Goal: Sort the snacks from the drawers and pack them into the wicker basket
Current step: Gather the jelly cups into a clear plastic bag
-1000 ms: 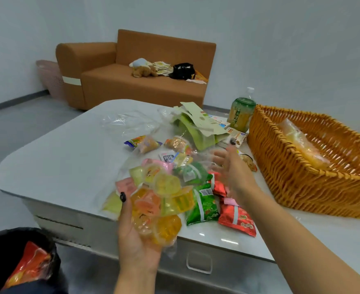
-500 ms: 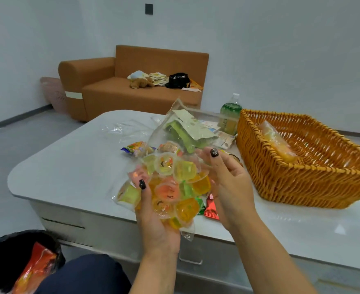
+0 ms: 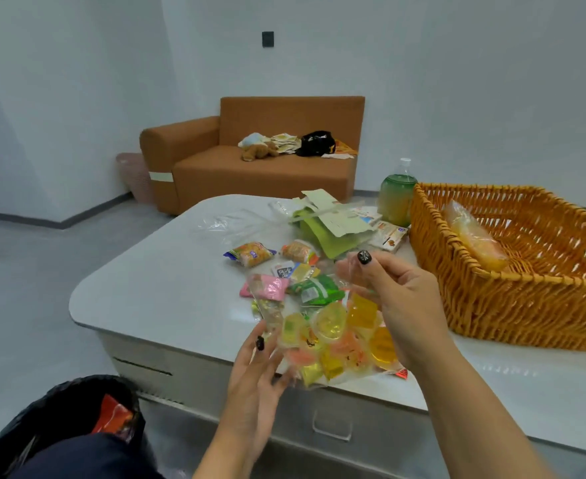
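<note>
Both hands grasp the jelly bag (image 3: 336, 337) over the table's near edge (image 3: 195, 344); the right hand (image 3: 402, 305) pinches its top, the left hand (image 3: 257, 378) cradles underneath. The wicker basket (image 3: 512, 305) lies right, nearer the right hand.

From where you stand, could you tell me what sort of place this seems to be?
Probably a lounge or staged living room, not a kitchen: an orange sofa with a soft toy stands against bare white walls, and a low white table with drawers holds loose snacks beside a wicker basket.

Place: a sparse lounge or staged living room.
Seating: orange sofa (image 3: 250, 160) against the far wall, a soft toy (image 3: 258, 152) on it.
Surfaces: bare pale walls, grey floor (image 3: 43, 288).
Furniture: white bench (image 3: 167, 292) with drawers (image 3: 333, 426) in its near side.
</note>
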`<action>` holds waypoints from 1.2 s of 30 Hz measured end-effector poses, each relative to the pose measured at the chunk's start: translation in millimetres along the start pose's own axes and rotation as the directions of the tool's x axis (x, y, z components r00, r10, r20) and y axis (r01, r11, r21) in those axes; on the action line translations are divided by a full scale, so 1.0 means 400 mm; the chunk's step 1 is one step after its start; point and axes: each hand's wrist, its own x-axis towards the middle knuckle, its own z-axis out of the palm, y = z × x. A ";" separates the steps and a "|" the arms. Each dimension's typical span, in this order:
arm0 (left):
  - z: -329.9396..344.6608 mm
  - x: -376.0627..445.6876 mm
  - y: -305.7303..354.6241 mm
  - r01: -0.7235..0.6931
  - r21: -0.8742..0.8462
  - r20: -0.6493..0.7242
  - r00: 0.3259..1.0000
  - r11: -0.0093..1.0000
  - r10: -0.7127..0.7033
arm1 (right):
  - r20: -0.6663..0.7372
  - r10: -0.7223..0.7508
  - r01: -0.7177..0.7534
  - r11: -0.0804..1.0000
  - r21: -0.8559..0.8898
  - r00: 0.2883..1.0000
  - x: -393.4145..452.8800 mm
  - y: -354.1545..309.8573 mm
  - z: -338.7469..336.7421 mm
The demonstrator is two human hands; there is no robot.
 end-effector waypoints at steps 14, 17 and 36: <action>0.065 0.122 0.196 -0.252 0.578 0.194 0.966 0.776 0.170 | -0.010 0.202 -0.199 0.971 0.135 0.979 0.052 0.050 -0.062; 0.068 0.162 0.205 -0.243 0.631 0.235 0.965 0.737 0.117 | -0.027 0.251 -0.249 0.967 0.058 0.968 0.076 0.074 -0.094; 0.045 0.275 0.224 -0.019 0.570 0.200 0.973 0.821 -0.117 | 0.061 0.332 -0.317 0.931 -0.183 0.941 0.179 0.102 -0.146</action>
